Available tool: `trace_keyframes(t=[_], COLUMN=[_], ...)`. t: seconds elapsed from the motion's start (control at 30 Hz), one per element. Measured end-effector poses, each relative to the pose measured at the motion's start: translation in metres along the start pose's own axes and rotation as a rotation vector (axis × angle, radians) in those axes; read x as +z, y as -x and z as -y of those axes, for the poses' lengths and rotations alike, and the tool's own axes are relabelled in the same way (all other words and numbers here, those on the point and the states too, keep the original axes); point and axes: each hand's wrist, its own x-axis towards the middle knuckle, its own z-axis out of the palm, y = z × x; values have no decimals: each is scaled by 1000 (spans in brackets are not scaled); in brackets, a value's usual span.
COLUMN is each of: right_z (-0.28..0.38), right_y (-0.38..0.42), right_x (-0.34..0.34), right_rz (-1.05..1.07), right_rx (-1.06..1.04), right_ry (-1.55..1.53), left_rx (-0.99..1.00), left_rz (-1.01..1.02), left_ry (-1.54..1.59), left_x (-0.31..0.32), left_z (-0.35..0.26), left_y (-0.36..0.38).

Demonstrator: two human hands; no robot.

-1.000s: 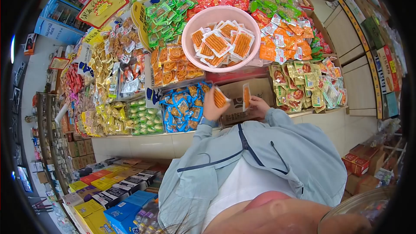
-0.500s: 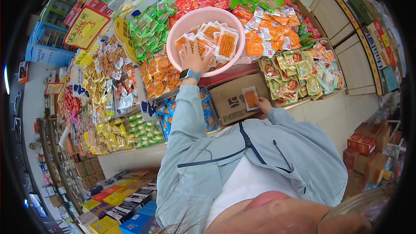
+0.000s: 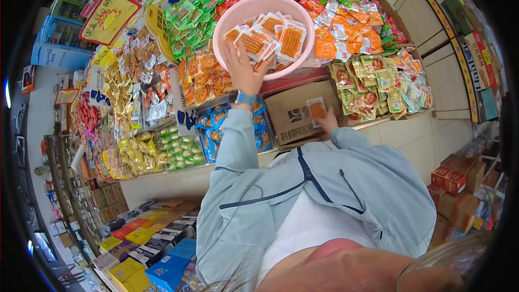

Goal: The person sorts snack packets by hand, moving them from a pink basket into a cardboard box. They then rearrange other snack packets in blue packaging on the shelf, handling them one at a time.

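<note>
A pink basin (image 3: 263, 2) holds several flat clear packets of orange sticks (image 3: 292, 40). My left hand (image 3: 245, 71), with a watch on its wrist, reaches over the basin's near left rim; its fingers are apart and touch the packets at the left. My right hand (image 3: 327, 120) grips the edge of a single orange snack packet (image 3: 317, 109). That packet is above a brown cardboard box (image 3: 286, 108), just below the basin.
Green packets (image 3: 194, 21) and orange-brown packets (image 3: 204, 78) lie left of the basin. On its right are orange packets (image 3: 346, 32) and a box of beige packets (image 3: 367, 89). Blue-tied packs (image 3: 216, 130) sit left of the cardboard box. Stacked coloured boxes (image 3: 173, 265) stand at the lower left.
The view has shifted, so the basin appears farther right and higher. My left hand's fingers have slid toward the packets' left edge. The packet in my right hand has tilted and moved slightly up.
</note>
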Motion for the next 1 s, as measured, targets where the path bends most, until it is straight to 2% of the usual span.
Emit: trace_keyframes(t=[0.03, 0.1, 0.17, 0.23, 0.33, 0.37, 0.43, 0.5, 0.53, 0.57, 0.63, 0.7, 0.73, 0.8, 0.9, 0.93, 1.0], right_z=[21, 30, 32, 26, 59, 83, 141, 184, 210, 242, 288, 312, 314, 312, 308, 308, 311], right_y=[13, 14, 7, 0, 16, 25, 53, 48, 41, 28, 6, -35, -48, -64, -59, -55, -40], right_x=[-3, -3, -1, 1, -7, -13, -27, -25, -37, -31, -33, -22, -14, 3, 14, 14, 10], right_rz=[-55, 3, 53, 92, 123, 139, 182, -56, -153, -372, -479, -462, -466, -479, -644, -700, -705], right_rx=[-40, -40, -45, -41, -165, -333, -654, -903, -985, -1102, -1031, -1068, -971, -759, -827, -863, -1042], right_ry=[111, 190, 268, 343, 299, 211, 25, -48, 108, 119, 243, 265, 502, 964, 953, 943, 718], left_rx=[-53, -45, -169, -366, -653, -769, -1139, -1498, -1673, -1846, -1780, -1722, -1700, -1765, -1990, -1881, -1666], left_rz=[-25, -29, 130, 142, -69, -142, -310, -409, -417, -425, -626, -839, -948, -900, -991, -1029, -1089], left_ry=[92, 56, -42, 30, -46, -90, -125, -94, -41, 16, 256, 492, 607, 955, 1255, 1331, 1466], left_x=[-10, -13, -29, -32, -33, -36, -34, -24, -19, -10, -18, -7, 1, -14, -51, -52, -52], left_z=[-12, -16, -32, -24, -4, 8, 25, 55, 76, 92, 90, 115, 139, 156, 159, 167, 182], left_y=[18, 78, 143, 225, 342, 368, 401, 435, 447, 458, 424, 413, 426, 415, 368, 362, 355])
